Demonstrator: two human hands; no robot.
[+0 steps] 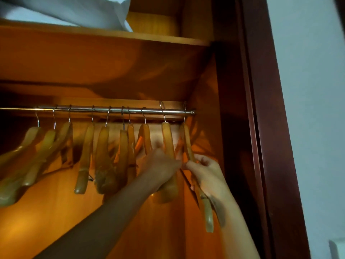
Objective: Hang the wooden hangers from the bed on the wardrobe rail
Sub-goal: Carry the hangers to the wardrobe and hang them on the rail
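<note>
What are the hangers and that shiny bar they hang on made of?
Each hanger looks like wood with a glossy varnish: honey-coloured, thick, with soft highlights, though blur hides any grain. The rail looks like polished metal, probably steel or chrome-plated: silvery with sharp bright reflections. The thin hooks look like silvery wire.

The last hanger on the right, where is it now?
Head view: the hanger hangs at the right end of the rail, beside the wardrobe's side wall, gripped by the right hand.
</note>
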